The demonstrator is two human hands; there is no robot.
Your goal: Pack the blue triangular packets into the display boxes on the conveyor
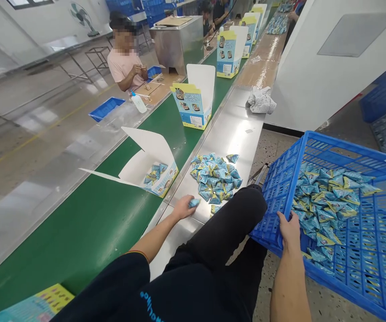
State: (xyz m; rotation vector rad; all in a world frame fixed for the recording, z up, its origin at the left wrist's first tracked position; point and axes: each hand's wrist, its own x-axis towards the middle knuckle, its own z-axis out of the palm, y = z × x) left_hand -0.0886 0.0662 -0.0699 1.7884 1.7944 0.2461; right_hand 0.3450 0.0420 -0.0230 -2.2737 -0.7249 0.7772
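Your black trousers (213, 250), with pale blue lettering too skewed to read, fill the foreground. Your right hand (290, 230) has its fingers hooked over the rim of a blue plastic lattice crate (273, 192) of shiny triangular packets (327, 201). Your left hand (182, 208), fingers closed around one blue packet (194, 202), rests on the steel surface (233, 129) beside a pile (217, 179) of the same. Beyond, a white carton (146, 156) lies open on the green belt (105, 219), packets inside; printed upright cartons (193, 105) and a striped cloth (261, 100) stand farther off.
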